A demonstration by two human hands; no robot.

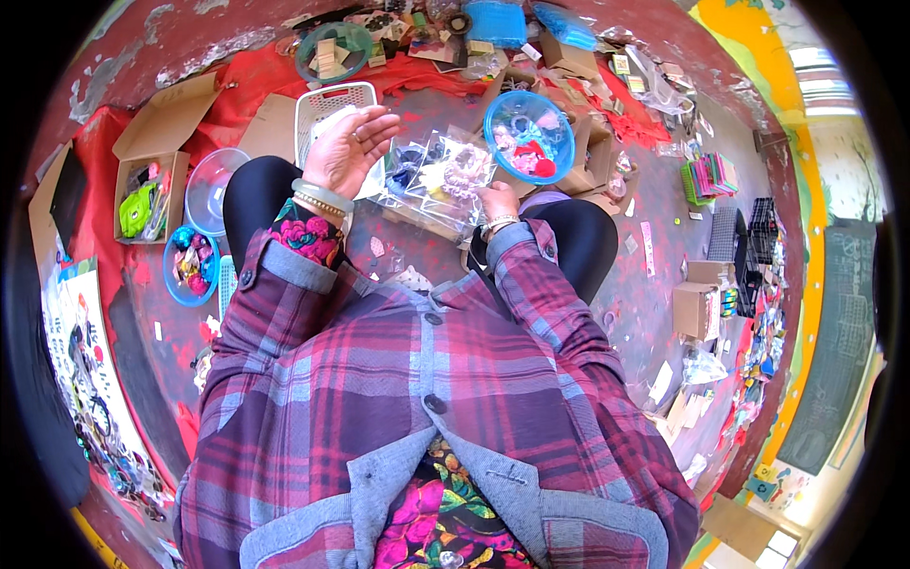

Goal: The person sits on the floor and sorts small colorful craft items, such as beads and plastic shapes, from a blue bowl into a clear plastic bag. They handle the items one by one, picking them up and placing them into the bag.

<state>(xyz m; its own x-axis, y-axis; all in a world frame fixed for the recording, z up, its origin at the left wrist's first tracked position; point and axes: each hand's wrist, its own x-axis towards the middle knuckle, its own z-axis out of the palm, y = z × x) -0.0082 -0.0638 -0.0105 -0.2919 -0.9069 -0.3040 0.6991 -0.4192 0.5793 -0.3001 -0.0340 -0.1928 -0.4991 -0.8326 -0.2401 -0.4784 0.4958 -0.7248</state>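
Note:
My left hand (346,152) is raised over the front of a white plastic basket (365,93), palm turned up and fingers stretched out, with nothing in it. My right hand (500,201) has its fingers curled at the edge of a clear plastic bag (457,201). A pale pink scrunchie (466,174) shows in or under that film. Beside it, between my knees, lie more clear bags with a dark blue hair tie (406,174) and a pale yellow piece (431,178). They rest on a cardboard piece (422,226).
Beyond my right hand stands a blue basin (489,133) of hair ties. To the left are an open cardboard box (177,194), a clear tub (194,201) and a blue bowl (171,284) of shiny items. A green basin (368,47) stands at the back.

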